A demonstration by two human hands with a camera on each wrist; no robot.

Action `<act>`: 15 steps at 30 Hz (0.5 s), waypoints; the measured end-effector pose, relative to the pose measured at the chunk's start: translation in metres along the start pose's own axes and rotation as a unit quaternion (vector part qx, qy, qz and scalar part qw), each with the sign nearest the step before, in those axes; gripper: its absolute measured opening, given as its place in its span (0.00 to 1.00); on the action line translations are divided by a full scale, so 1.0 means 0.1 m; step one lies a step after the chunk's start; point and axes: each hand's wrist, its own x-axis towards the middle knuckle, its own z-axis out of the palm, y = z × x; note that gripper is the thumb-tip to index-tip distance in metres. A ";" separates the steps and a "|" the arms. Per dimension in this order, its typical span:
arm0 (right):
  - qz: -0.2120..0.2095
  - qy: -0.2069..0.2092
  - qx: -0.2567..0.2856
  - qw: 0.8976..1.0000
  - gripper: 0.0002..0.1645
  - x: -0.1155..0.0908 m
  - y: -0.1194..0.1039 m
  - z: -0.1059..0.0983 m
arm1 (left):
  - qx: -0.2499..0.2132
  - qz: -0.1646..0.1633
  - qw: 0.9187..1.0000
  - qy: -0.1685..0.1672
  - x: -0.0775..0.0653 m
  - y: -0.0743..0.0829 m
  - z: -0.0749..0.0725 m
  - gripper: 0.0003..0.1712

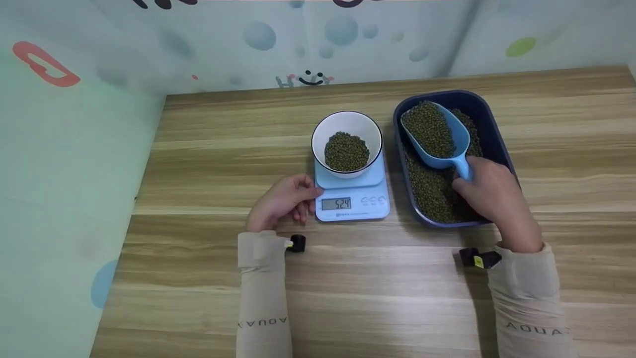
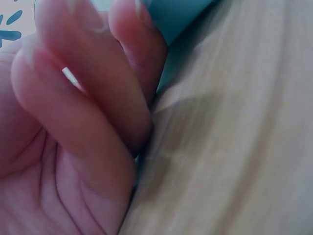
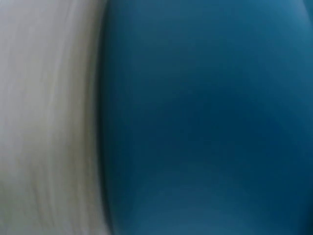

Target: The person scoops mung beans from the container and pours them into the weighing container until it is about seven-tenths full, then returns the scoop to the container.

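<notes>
My right hand [image 1: 489, 189] grips the handle of a light blue scoop [image 1: 460, 136] heaped with small green beans [image 1: 428, 129], which look like mung beans. The scoop is over a dark blue tub [image 1: 489, 122] of the same beans. To the left, a white bowl [image 1: 325, 132] with beans in it stands on a light blue kitchen scale [image 1: 355, 214], its display showing digits that look like 524. Beside the scale's left edge rests my left hand [image 1: 285, 199], fingers loosely bent and fingertips at the edge. Only the tub's outer wall [image 3: 205, 117] fills most of the right wrist view.
Everything stands on a wood-grain table [image 1: 198, 189]. A pale printed curtain [image 1: 223, 49] hangs along the back and left sides. Little room separates the scale from the tub. Small black devices are strapped at both wrists, over beige sleeves [image 1: 263, 293].
</notes>
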 end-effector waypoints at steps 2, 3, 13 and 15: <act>0.000 0.000 0.000 1.000 0.10 0.00 0.00 0.00 | 0.001 -0.001 1.000 0.001 0.00 0.00 0.00 0.12; 0.000 0.000 0.000 1.000 0.10 0.00 0.00 0.00 | 0.002 -0.001 1.000 0.001 0.00 0.00 0.00 0.12; -0.001 -0.001 -0.001 1.000 0.10 -0.01 0.00 0.01 | 0.001 0.004 1.000 0.004 0.01 -0.01 0.00 0.12; -0.001 -0.002 -0.001 1.000 0.11 -0.01 0.00 0.00 | 0.000 0.009 1.000 0.003 0.01 -0.02 0.00 0.12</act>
